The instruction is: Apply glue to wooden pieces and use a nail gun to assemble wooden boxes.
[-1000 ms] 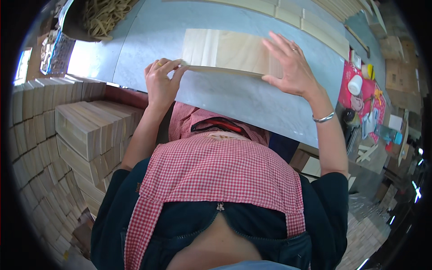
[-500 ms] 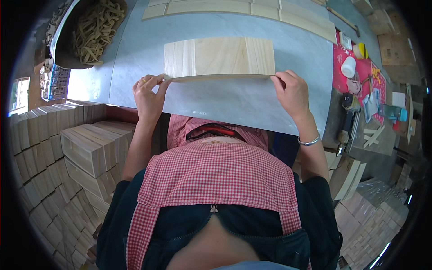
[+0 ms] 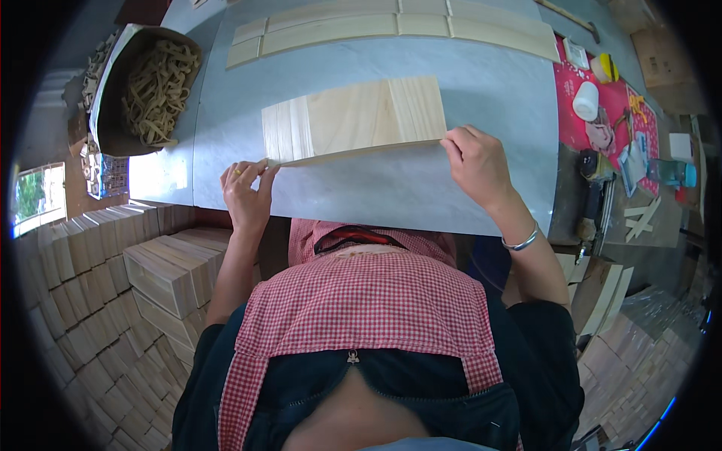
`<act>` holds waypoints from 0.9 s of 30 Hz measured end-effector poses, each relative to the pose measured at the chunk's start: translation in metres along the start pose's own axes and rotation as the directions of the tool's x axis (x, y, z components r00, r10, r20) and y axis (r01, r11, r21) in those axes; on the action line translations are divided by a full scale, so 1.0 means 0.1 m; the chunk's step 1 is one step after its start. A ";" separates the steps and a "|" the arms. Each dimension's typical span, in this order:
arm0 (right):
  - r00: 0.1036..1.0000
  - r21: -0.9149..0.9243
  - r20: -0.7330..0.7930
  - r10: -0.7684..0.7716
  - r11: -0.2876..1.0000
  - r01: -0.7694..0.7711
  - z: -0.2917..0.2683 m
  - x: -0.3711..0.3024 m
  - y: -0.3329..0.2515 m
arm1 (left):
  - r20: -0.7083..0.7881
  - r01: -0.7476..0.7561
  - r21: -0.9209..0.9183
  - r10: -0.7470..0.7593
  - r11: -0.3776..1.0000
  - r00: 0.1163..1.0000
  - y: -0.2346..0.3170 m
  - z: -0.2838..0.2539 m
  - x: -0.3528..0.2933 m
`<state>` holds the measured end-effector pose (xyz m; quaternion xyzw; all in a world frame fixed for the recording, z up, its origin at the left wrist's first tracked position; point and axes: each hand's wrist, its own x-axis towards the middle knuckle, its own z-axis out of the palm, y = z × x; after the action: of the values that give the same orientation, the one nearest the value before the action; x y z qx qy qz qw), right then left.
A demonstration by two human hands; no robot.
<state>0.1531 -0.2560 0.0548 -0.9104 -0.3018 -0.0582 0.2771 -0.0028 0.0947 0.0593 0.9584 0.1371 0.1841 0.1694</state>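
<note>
A pale, rectangular wooden board (image 3: 353,116) with straight and wavy grain is over the marbled blue-grey table (image 3: 338,192), angled so its right end is farther from me. Its narrow near edge faces my body. My left hand (image 3: 248,197), a ring on one finger, pinches the near left corner between thumb and fingertips. At the near right corner my right hand (image 3: 481,167) is closed, fingers curled against the wood, a silver bangle on the wrist. Whether the board rests on the table or is slightly raised, I cannot tell.
Long pale wooden strips (image 3: 331,28) lie across the table's far side. A box (image 3: 113,94) of tangled tan bands stands left. Stacked wooden pieces (image 3: 162,274) fill the lower left. Right: a white bottle (image 3: 586,101), a yellow-rimmed tub (image 3: 604,68) and a pink-red cloth (image 3: 565,75).
The whole view has turned and shifted slightly. Both hands keep hold of the same corners, and the board's place on the table looks nearly the same.
</note>
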 end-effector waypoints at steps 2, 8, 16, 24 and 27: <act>1.000 0.000 0.000 -0.012 1.000 0.012 0.00 0.00 -0.01 | 0.004 -0.015 0.017 0.015 1.000 1.000 -0.01 -0.01 0.00; 1.000 0.057 0.010 -0.018 0.998 0.018 -0.02 0.00 0.03 | 0.041 -0.044 0.082 0.041 0.996 0.998 0.02 -0.06 0.02; 0.998 0.101 0.053 0.043 0.994 -0.048 -0.12 0.10 0.11 | 0.521 0.167 0.410 -0.381 0.896 0.764 0.54 -0.56 0.53; 0.900 0.272 -0.392 0.192 0.959 -0.087 0.28 0.56 0.02 | 0.328 -0.575 -0.144 0.587 0.806 0.740 1.51 0.55 0.99; 0.896 0.279 -0.388 0.218 0.954 -0.111 0.38 0.58 -0.01 | 0.349 -0.559 -0.195 0.590 0.806 0.728 1.47 0.78 1.06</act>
<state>0.1971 -0.2048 0.0386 -0.8573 -0.1623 -0.1876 0.4511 0.1528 -0.0257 0.0787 0.9630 -0.2101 0.0364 0.1645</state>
